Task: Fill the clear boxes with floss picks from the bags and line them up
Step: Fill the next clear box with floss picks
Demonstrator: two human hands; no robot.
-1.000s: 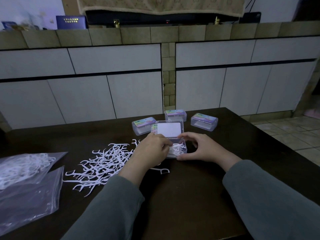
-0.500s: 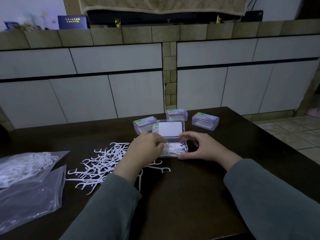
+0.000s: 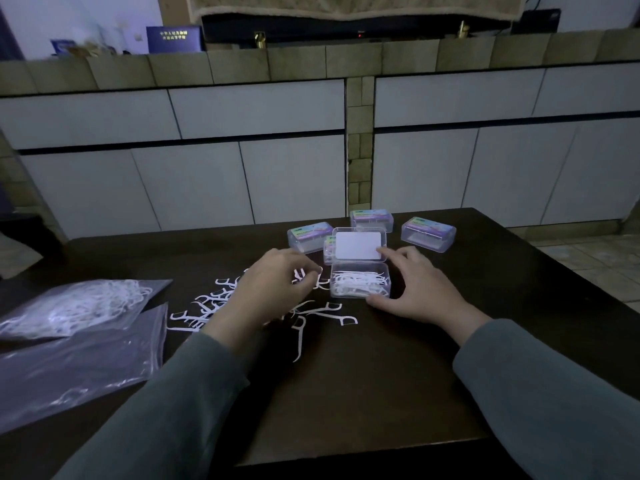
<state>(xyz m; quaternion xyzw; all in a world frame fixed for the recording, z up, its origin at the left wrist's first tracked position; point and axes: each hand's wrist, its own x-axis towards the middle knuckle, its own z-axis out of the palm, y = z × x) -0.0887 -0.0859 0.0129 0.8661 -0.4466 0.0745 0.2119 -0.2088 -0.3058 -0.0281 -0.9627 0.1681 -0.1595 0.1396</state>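
Note:
An open clear box (image 3: 360, 284) with white floss picks inside stands mid-table, its lid (image 3: 358, 245) tilted up behind it. My right hand (image 3: 420, 287) frames the box's right side, thumb at the front corner and index finger touching the lid. My left hand (image 3: 277, 285) hovers just left of the box, fingers curled over a few picks at its fingertips. A loose pile of floss picks (image 3: 214, 306) spreads left of the box. Three closed boxes (image 3: 428, 233) stand behind. A bag with picks (image 3: 69, 306) lies far left.
A flat plastic bag (image 3: 76, 368) lies at the left front of the dark table (image 3: 363, 393). A single pick (image 3: 299, 337) lies in front of the hands. Cabinets run behind the table. Tiled floor shows at right.
My left hand has drawn back out of the open box to its left side. My right index finger has lifted onto the lid.

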